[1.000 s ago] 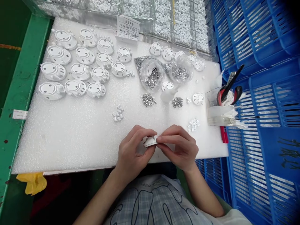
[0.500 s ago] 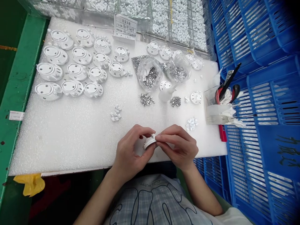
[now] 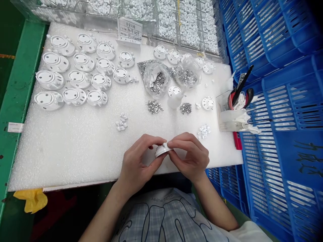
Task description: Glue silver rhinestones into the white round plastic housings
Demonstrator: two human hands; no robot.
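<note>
Near the front edge of the foam-topped table, a white oval plastic part [image 3: 160, 150] is held tilted between both hands. My left hand [image 3: 141, 159] grips its left side with thumb and fingertips. From the right, my right hand [image 3: 190, 155] pinches its other end, and the fingertips partly cover it. Beyond the hands stands a translucent squeeze bottle [image 3: 174, 100], with small piles of metal bits [image 3: 154, 106] on both sides. Small white pieces [image 3: 121, 122] lie to the left, and another little heap of white pieces [image 3: 204, 131] is at the right.
Rows of similar white oval parts [image 3: 78, 79] cover the far left. Open bags of metal bits [image 3: 156, 80] sit mid-table. Clear trays of white pieces [image 3: 174, 25] line the back. A clear tool box [image 3: 225, 121] stands at the right beside blue crates [image 3: 282, 101].
The view has shifted slightly, moving the table's contents left in the picture. Both hands still hold the white part, which now lies flatter, with more of its right end showing.
</note>
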